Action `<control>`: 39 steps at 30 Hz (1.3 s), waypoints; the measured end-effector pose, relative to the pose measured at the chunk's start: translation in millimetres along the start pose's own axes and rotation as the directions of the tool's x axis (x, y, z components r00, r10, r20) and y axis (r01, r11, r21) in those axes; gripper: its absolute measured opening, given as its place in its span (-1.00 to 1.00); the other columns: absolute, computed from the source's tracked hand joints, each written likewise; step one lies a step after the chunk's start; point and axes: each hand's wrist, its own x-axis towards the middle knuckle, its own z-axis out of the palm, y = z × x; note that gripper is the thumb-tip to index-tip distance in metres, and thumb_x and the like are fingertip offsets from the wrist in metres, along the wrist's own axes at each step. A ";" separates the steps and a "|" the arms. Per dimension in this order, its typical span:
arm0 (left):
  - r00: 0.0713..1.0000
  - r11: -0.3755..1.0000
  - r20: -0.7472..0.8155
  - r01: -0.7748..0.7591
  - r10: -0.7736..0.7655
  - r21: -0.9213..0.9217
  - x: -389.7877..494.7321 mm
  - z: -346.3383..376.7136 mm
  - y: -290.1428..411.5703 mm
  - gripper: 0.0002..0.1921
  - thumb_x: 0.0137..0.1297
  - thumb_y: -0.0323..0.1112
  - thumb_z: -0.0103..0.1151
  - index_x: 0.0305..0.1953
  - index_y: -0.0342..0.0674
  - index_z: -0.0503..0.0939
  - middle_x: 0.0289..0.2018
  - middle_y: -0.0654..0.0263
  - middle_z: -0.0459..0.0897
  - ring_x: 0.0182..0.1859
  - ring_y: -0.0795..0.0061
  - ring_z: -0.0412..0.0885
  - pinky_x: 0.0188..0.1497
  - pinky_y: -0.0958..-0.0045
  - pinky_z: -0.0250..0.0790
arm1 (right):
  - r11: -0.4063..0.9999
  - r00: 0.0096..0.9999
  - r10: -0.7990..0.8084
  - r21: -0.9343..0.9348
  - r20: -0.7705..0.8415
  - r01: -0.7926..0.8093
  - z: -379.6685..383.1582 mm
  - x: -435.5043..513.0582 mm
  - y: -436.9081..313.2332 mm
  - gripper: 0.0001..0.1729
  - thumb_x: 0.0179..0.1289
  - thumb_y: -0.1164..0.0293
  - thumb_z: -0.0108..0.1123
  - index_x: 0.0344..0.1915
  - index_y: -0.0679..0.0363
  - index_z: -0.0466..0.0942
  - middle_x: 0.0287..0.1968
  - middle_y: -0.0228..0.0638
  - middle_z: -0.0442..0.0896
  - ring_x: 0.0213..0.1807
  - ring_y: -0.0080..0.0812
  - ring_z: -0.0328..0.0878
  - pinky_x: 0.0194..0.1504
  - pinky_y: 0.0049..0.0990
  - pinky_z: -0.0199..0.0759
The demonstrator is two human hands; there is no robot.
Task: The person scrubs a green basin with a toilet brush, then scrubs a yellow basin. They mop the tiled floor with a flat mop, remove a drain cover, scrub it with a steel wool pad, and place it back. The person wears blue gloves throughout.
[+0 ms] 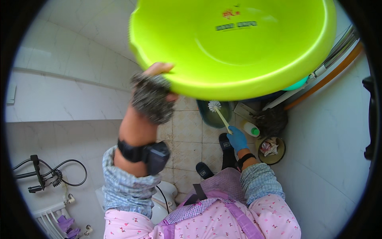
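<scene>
My left hand (pixel 157 69) is raised and grips the near left rim of a lime green plastic basin (pixel 247 68), which tilts to show its inside with a printed motif. A grey, fuzzy pad (pixel 152 98), perhaps steel wool or cloth, covers most of that hand. In a blue glove, my right hand (pixel 238 139) holds the pale handle of a toilet brush (pixel 222 119). Its white bristle head hangs in or just above a dark green tub (pixel 206 118) on the floor. The lime basin hides what lies behind it.
Beside the tub lies a white bottle with a green cap (pixel 250 129). A waste bin (pixel 283 154) holding crumpled paper stands by the right wall. Pipes (pixel 337 55) run along that wall. A white toilet (pixel 165 197) is behind my left arm, near a towel rack (pixel 49 212).
</scene>
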 end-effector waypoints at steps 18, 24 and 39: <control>0.972 0.999 -0.234 -0.002 -0.009 -0.045 159.3 92.6 -91.8 -0.75 0.30 -0.33 0.15 -0.18 -0.45 0.56 -0.37 0.18 0.65 -0.38 0.39 0.63 -0.36 0.38 0.50 | 0.999 0.999 0.044 0.005 0.001 -0.044 -25.7 24.6 16.6 -0.52 0.21 0.26 0.20 0.15 0.05 0.50 -0.01 -0.01 0.60 0.00 0.05 0.55 0.03 -0.14 0.44; 0.970 0.989 -0.242 -0.037 0.000 -0.146 189.7 90.1 -107.3 -0.74 0.26 -0.42 0.22 -0.17 -0.56 0.53 -0.33 0.07 0.66 -0.38 0.27 0.67 -0.36 0.31 0.56 | 1.000 1.000 -0.021 -0.018 -0.017 0.021 -17.3 43.5 31.6 -0.51 0.22 0.26 0.19 0.17 0.06 0.48 -0.01 0.00 0.60 0.00 0.07 0.55 0.02 -0.13 0.43; 0.993 0.967 -0.028 0.120 -0.117 0.224 157.4 39.6 -96.1 -0.42 0.28 0.00 0.28 0.01 -0.48 0.47 -0.23 0.06 0.65 -0.35 0.35 0.69 -0.34 0.38 0.56 | 0.998 0.997 0.064 0.026 0.041 -0.065 34.0 120.5 58.2 -0.62 0.25 0.33 0.13 0.07 0.15 0.55 -0.02 0.02 0.63 0.00 0.11 0.55 0.03 -0.10 0.44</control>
